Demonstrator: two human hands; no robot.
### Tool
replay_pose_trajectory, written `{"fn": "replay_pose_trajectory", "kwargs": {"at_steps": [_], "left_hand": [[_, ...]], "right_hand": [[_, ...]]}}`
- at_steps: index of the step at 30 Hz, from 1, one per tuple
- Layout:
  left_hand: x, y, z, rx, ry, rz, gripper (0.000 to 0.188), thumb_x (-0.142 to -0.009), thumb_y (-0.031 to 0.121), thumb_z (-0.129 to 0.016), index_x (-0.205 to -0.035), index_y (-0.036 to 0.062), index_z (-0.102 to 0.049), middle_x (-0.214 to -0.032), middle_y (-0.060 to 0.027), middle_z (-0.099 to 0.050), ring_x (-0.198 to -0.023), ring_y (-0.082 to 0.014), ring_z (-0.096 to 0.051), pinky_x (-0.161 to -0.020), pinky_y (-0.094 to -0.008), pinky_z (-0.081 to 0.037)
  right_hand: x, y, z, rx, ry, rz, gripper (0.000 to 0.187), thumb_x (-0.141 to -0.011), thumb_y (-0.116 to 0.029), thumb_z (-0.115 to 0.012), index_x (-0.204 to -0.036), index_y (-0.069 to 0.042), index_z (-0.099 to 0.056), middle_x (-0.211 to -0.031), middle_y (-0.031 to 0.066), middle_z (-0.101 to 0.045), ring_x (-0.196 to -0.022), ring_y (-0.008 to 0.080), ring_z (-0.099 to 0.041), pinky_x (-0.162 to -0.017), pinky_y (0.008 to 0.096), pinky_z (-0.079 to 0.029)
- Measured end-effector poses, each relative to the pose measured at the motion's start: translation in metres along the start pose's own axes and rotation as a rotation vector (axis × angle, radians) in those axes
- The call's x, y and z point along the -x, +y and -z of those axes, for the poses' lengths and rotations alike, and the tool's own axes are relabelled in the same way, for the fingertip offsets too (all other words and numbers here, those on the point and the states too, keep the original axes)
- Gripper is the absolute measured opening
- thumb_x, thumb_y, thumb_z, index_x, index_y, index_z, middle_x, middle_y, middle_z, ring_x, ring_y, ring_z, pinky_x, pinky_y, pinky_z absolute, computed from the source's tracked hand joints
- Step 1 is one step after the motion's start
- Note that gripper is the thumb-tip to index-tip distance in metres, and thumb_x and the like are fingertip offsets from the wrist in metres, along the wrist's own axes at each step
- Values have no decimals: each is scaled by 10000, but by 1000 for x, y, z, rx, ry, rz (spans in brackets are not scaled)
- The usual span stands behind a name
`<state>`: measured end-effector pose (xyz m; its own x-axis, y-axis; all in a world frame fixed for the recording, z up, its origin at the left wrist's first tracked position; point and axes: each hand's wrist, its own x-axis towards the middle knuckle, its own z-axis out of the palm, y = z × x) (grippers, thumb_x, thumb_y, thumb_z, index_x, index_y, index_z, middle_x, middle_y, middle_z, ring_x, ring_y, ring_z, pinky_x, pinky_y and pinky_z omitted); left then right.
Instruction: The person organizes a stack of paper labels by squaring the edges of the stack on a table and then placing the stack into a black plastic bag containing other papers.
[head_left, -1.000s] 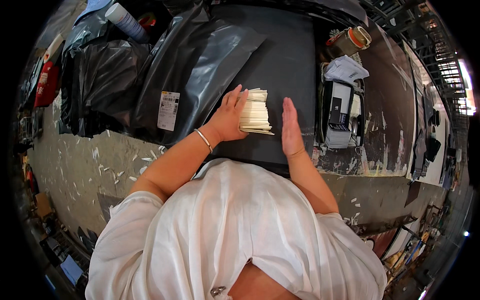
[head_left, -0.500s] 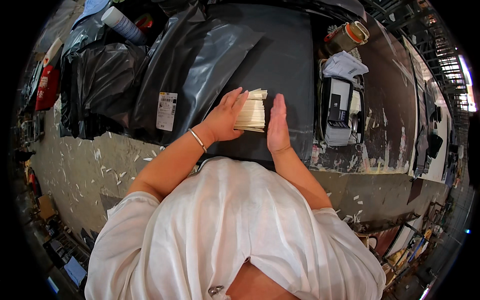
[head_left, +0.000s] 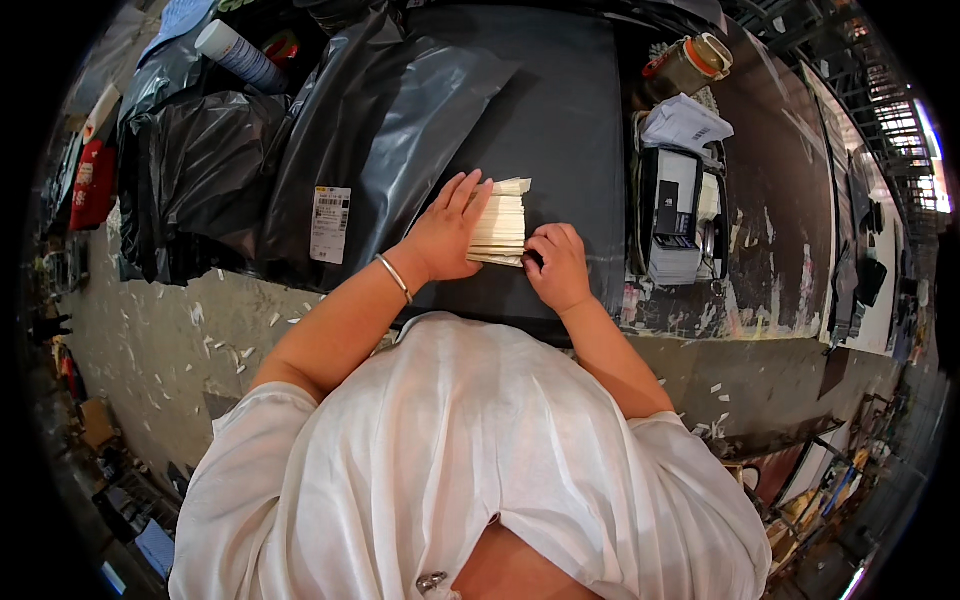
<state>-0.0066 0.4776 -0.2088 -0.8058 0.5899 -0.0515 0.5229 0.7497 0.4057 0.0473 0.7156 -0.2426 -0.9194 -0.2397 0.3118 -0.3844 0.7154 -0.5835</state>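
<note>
A stack of cream paper strips (head_left: 498,225) lies on the dark work surface in front of me, its strips running left to right and slightly uneven at the ends. My left hand (head_left: 448,230), with a bangle at the wrist, rests against the stack's left end, its fingers stretched out and partly covering it. At the right end, my right hand (head_left: 560,268) is closed, with bent fingers and thumb at the strips' near corner. How many strips it grips is hidden.
Black plastic sheeting (head_left: 400,130) with a white label (head_left: 330,225) lies to the left, beside a white spray can (head_left: 240,55). On the right stand an open black case (head_left: 675,200) and a bottle with an orange ring (head_left: 690,70). Paper scraps litter the floor (head_left: 150,340).
My right hand has gone from flat and upright, apart from the stack, to curled fingers at its near right corner. My left hand has stayed at the left end.
</note>
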Motion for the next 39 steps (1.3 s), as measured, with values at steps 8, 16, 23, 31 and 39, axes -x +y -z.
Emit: {"fn": "replay_pose_trajectory", "kwargs": {"at_steps": [8, 16, 23, 31, 39], "left_hand": [[-3, 2, 5, -109, -25, 19, 1190, -685, 326, -862, -1629, 48, -192, -1656, -218, -245, -1532, -417, -257, -1248, -474, -300], [-5, 3, 5, -111, -34, 54, 1231, -650, 313, -877, -1630, 48, -180, -1648, -200, -262, -1511, -413, -291, -1240, -476, -319], [-8, 4, 5, -128, -73, 80, 1274, -665, 385, -899, -1639, 63, -144, -1658, -179, -250, -1517, -400, -287, -1238, -476, -326], [-9, 5, 7, -111, -84, 91, 1333, -630, 442, -932, -1640, 68, -146, -1654, -172, -257, -1507, -395, -295, -1231, -472, -334], [-7, 5, 8, -92, -47, 54, 1299, -644, 433, -926, -1632, 59, -170, -1602, -168, -321, -1471, -393, -337, -1217, -467, -351]], "right_hand": [[5, 6, -11, 90, 7, 71, 181, -736, -84, -774, -861, -109, -645, -999, 32, -631, -1047, 284, -589, -885, 420, -468], [6, 0, -6, 49, 54, 25, 169, -735, -90, -781, -854, -126, -667, -953, 11, -628, -989, 263, -592, -846, 422, -458], [8, 0, -10, 50, 70, 22, 127, -746, -102, -782, -835, -137, -698, -907, 4, -630, -944, 258, -591, -810, 417, -452], [4, -2, -16, 92, 46, 40, 147, -751, -83, -733, -825, -124, -613, -837, 38, -590, -900, 282, -580, -794, 424, -458], [17, 20, 23, 22, 60, -118, 174, -719, -54, -653, -878, -85, -588, -922, 106, -594, -929, 355, -564, -819, 466, -477]]}}
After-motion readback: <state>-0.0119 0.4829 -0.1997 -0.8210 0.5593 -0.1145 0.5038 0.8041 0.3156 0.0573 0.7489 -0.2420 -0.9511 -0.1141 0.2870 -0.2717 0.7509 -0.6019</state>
